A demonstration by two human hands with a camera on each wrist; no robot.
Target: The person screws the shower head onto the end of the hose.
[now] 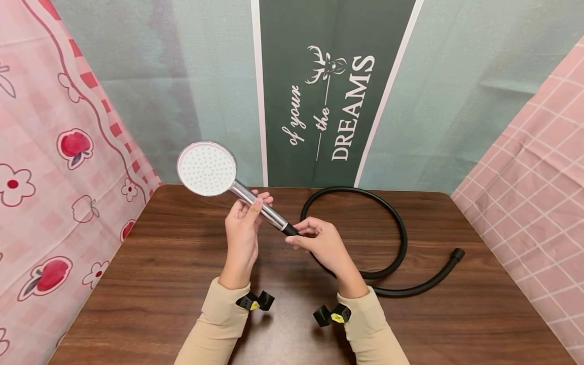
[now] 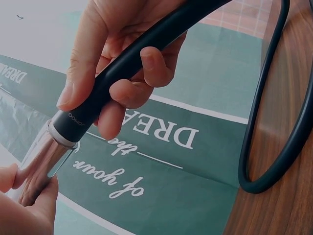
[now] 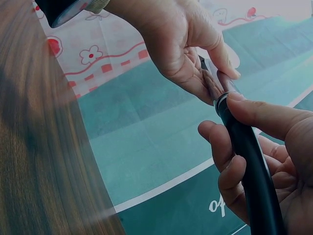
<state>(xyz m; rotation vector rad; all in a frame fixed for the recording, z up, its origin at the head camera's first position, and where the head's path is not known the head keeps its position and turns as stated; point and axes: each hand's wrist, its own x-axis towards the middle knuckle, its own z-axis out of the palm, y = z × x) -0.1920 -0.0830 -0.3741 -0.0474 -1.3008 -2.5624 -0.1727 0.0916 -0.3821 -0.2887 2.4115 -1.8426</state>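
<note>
A hand shower (image 1: pixel 207 169) with a round white nozzle face and a chrome handle is held above the table, its head tilted up to the left. My left hand (image 1: pixel 244 233) grips the chrome handle (image 2: pixel 41 169), thumb on top. At the handle's lower end, my right hand (image 1: pixel 321 243) pinches the black end fitting of a shower hose (image 3: pixel 252 166). Fitting and handle meet end to end; whether they are threaded together I cannot tell. From there the black hose loops over the table, and its other end fitting (image 1: pixel 458 253) lies free at the right.
The brown wooden table (image 1: pixel 182 304) stretches beneath both arms. Behind it hangs a green cloth (image 1: pixel 219 76) with printed lettering. Pink patterned cloths flank the table, one with fruit and flowers (image 1: pixel 41 152) on the left, one checked (image 1: pixel 538 177) on the right.
</note>
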